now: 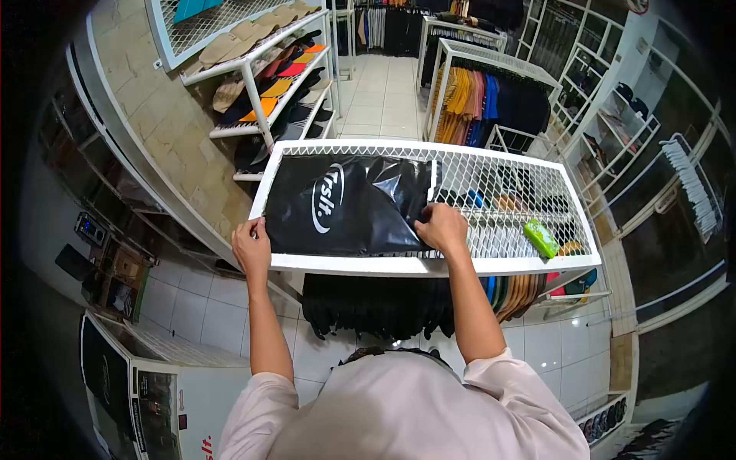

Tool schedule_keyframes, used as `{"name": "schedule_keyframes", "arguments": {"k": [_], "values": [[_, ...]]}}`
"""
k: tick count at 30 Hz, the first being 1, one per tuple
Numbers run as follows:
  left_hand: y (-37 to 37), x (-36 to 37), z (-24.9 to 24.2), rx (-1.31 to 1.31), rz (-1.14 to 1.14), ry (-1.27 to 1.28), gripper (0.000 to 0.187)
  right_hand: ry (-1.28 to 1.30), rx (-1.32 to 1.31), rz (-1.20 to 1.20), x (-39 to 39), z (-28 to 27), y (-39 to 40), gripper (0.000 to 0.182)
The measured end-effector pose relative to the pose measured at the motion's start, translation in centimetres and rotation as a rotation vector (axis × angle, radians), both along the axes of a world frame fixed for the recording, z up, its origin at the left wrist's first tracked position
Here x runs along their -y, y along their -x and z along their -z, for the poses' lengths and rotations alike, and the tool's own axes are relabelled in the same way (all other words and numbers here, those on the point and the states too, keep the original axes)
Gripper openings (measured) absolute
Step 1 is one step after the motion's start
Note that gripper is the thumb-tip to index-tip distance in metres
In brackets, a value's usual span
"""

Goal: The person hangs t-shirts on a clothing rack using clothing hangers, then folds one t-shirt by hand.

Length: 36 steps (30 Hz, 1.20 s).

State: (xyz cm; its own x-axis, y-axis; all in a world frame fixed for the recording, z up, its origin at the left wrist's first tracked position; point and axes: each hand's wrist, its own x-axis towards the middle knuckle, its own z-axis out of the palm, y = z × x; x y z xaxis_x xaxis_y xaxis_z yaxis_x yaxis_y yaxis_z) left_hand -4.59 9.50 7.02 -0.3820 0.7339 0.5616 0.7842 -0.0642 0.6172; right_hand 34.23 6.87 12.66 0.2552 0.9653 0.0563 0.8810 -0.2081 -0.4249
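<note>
A black plastic bag [349, 222] with a white "Trslt." logo lies flat on the white mesh-topped rack [491, 264]. Its surface is shiny and creased toward the right end. My left hand [251, 247] is closed at the bag's left edge, beside the rack's frame, with thumb and fingers pinching there. At the opposite end, my right hand [446, 228] has its fingers curled on the bag's lower right edge. To the right of that hand, a small green packet [541, 238] rests on the mesh.
Dark garments [376, 305] hang beneath the rack. At the back left is a shelf of caps [268, 103]. Another rack with yellow, pink and blue shirts [464, 96] stands beyond, and glass panels [675, 261] line the right side. A white cabinet [192, 399] is at the lower left.
</note>
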Motion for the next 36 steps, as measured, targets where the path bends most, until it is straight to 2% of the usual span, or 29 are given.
{"name": "schedule_keyframes", "arguments": {"k": [5, 8, 11, 13, 17, 22, 25, 27, 29, 31, 32, 33, 35, 36], "values": [[0.2, 0.0, 0.6, -0.035, -0.007, -0.027, 0.017, 0.049, -0.012, -0.024, -0.4, 0.2, 0.5, 0.033], [0.6, -0.3, 0.9, -0.041, -0.022, -0.033, 0.017, -0.055, -0.135, 0.050, 0.0, -0.3, -0.2, 0.033], [0.2, -0.2, 0.9, -0.039, -0.053, -0.030, 0.014, -0.236, -0.132, 0.110, 0.6, -0.3, -3.4, 0.039], [0.2, -0.3, 1.2, -0.043, -0.064, -0.035, 0.012, -0.252, -0.126, 0.190, 1.2, -1.5, -5.9, 0.039], [0.4, -0.7, 1.7, -0.048, -0.059, -0.088, 0.013, -0.335, 0.008, 0.287, 1.5, -2.2, -11.4, 0.035], [0.2, -0.6, 1.4, -0.061, -0.097, -0.109, 0.013, -0.318, 0.131, 0.491, 0.3, -4.2, -16.9, 0.032], [0.5, -0.7, 1.6, -0.078, -0.084, -0.108, 0.015, -0.301, 0.207, 0.439, -0.1, -3.5, -19.2, 0.037], [0.8, -0.6, 1.6, -0.054, -0.047, -0.100, 0.017, -0.542, 0.475, 0.381, 1.0, -1.7, -17.9, 0.039], [0.7, 0.0, 1.5, -0.029, -0.019, -0.084, 0.019, -0.627, 0.277, 0.237, 3.2, -1.7, -14.0, 0.039], [0.1, 1.4, 0.4, 0.068, 0.048, -0.019, 0.025, -0.636, -0.067, 0.051, 5.7, -0.7, -9.3, 0.035], [-0.5, 2.2, -0.1, 0.062, 0.056, -0.069, 0.029, -0.477, -0.210, 0.038, 7.7, -1.4, -6.3, 0.033], [-0.7, 3.0, -0.7, 0.162, 0.088, -0.019, 0.032, -0.384, -0.264, 0.020, 9.4, -1.6, -3.7, 0.033], [-0.1, 3.9, -1.7, 0.245, 0.057, -0.079, 0.031, -0.302, -0.358, 0.004, 11.9, -0.1, -0.3, 0.035], [1.0, 4.0, -1.8, 0.160, -0.071, -0.114, 0.030, -0.231, -0.431, 0.014, 12.7, 0.4, 1.2, 0.032]]}}
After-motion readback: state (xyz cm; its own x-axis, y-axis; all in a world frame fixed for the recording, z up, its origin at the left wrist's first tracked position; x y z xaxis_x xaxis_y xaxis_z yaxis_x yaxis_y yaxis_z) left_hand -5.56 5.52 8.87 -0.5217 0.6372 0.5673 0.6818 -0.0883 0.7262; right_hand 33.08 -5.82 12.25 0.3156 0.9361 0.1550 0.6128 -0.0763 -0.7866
